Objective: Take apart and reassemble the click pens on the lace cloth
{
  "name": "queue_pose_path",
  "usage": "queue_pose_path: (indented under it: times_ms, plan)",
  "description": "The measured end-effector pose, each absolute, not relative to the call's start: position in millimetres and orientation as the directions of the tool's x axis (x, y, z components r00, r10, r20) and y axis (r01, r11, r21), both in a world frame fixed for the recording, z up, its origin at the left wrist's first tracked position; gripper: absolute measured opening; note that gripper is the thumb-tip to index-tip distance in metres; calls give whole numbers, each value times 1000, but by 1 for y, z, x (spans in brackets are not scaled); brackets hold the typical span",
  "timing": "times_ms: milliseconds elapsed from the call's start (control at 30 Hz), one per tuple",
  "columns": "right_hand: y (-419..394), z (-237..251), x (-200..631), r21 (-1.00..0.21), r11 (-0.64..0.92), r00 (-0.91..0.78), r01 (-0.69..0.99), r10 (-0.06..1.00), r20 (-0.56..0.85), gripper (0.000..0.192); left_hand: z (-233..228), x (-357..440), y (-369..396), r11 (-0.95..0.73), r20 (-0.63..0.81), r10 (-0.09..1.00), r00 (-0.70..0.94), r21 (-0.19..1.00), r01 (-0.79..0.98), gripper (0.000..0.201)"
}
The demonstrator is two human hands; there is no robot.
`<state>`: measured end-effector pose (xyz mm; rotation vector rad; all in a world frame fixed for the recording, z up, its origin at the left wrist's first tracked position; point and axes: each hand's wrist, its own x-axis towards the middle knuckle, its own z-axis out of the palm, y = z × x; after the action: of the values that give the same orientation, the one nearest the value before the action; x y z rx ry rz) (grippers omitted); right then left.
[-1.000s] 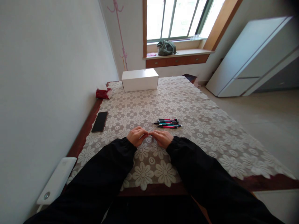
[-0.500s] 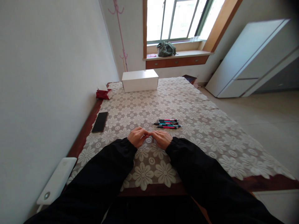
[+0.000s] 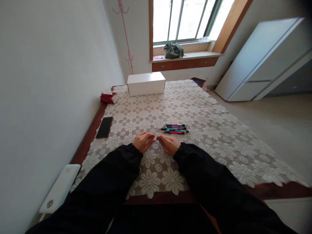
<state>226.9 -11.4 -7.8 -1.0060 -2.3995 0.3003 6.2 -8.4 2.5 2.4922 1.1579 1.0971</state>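
Above the near part of the table, my left hand (image 3: pixel 143 141) is closed in a pinch, thumb against fingers. What it holds, if anything, is too small to make out. Just across a narrow gap, my right hand (image 3: pixel 170 145) is pinched on a small teal piece (image 3: pixel 159 139), mostly hidden by the fingers. Several slim pens or mechanical pencils (image 3: pixel 174 132) in black, red and teal lie in a loose bunch just beyond my right hand, touching neither hand.
A dark phone (image 3: pixel 104 127) lies to the left, with a red tissue pack (image 3: pixel 108 98) farther back. The white box (image 3: pixel 146 84) stands at the far end of the lace tablecloth (image 3: pixel 149 183). A white power strip (image 3: pixel 60 188) sits by the left wall.
My fingertips have moved slightly apart, opening a small gap between the hands. A teal piece now shows at my right fingertips. The bunch of pens has not moved.
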Motion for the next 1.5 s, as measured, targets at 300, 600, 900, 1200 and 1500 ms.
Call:
queue_pose_path:
  times_ms: [300,600,900,1200,1500]
  plan:
    - [-12,-5,226,-383,704,-601,599,711,365,23,6,7,-10,-694,557,702,444,399,599,16]
    - [-11,-9,226,-433,695,-588,574,718,374,23,9,8,-11,-715,566,680,466,370,594,17]
    - [-14,-6,224,-478,675,-561,562,736,380,21,3,6,-9,-699,531,707,467,431,570,22]
    - [-12,-6,227,-496,682,-546,537,729,412,20,10,6,-12,-567,463,811,358,468,678,84]
    - [-13,-4,228,-474,679,-538,560,733,416,21,0,6,-7,-500,342,856,387,357,789,23]
